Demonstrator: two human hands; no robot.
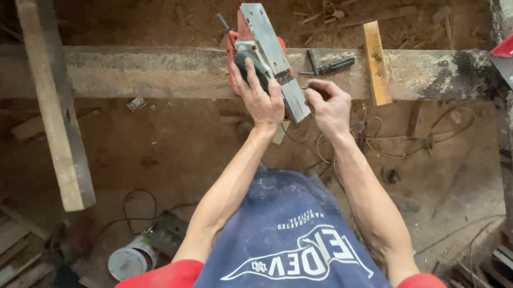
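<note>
The left hand (262, 97) is gripping the orange electric planer with a grey metal sole (267, 56), turned sole-up on the worn wooden beam (152, 72); the right hand's (331, 106) fingers (317, 91) are pinching at the sole's near end.

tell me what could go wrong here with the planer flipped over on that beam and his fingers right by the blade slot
1. The right hand works at the blade slot of the upturned electric planer; a slip, or the tool starting, could cut the fingers.
2. The planer sits tilted on the narrow beam, steadied only by the left hand; it could tip off.
3. The screwdriver lies loose near the beam's edge and cables trail on the ground below, so it may roll off or feet may snag.
</note>
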